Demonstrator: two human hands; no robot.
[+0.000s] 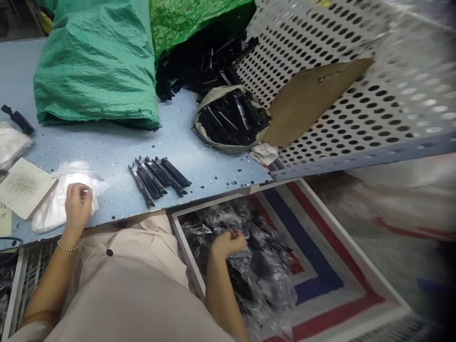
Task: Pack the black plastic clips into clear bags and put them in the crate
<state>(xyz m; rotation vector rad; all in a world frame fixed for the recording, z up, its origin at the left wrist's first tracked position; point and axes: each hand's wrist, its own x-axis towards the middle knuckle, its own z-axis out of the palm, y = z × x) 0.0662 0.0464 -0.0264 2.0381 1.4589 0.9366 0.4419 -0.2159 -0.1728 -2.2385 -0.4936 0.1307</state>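
Observation:
My left hand (78, 199) is over a stack of clear plastic bags (53, 204) at the table's front edge, its fingers curled together; what they pinch, if anything, is too small to tell. My right hand (230, 243) hangs over packed items in clear plastic (263, 266) inside the tray below the table. Its fingers are curled in, and I cannot make out whether they hold anything. Several black plastic parts (156, 178) lie side by side on the blue table (117, 142), between the bags and a cloth sack (231, 118) of similar black parts.
A green woven bag (96, 61) stands at the back left, beside a bright green bag (192, 19) spilling black parts. A perforated grey crate (342, 104) with brown cardboard (313, 99) is at the right. Speckled paper (24, 187) lies far left. The tray's white rim (349, 237) surrounds striped cloth.

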